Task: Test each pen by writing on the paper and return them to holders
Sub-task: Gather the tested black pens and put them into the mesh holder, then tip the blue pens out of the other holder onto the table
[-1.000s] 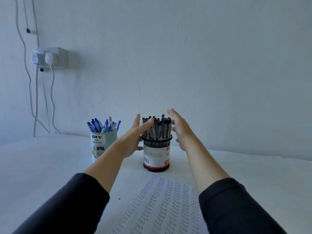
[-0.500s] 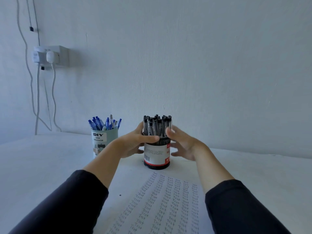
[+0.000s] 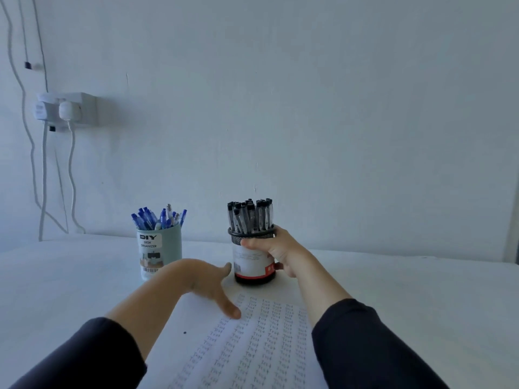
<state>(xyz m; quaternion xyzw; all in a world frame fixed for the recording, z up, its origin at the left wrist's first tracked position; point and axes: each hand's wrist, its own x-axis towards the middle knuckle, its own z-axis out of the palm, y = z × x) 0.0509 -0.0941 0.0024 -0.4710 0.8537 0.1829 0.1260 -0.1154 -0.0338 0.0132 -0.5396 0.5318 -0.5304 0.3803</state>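
Note:
A black mesh holder (image 3: 254, 266) with a white and red label stands on the white table, packed with several black pens (image 3: 250, 215). My right hand (image 3: 276, 249) grips this holder from its right side, thumb across the front. My left hand (image 3: 209, 283) is off the holder, fingers straight, its fingertips touching the top of the paper (image 3: 247, 343). The paper lies in front of the holder and is covered with rows of the word "Test". A pale green holder (image 3: 158, 255) marked "DIY Desk Organizer" stands to the left with several blue pens (image 3: 158, 219).
A wall rises just behind both holders. A socket block (image 3: 66, 109) with plugs and hanging cables is fixed on the wall at the left. A small dark speck (image 3: 184, 332) lies on the table left of the paper.
My left hand let go of the black holder and dropped down onto the paper. My right hand stays around the holder. The view has tilted slightly.

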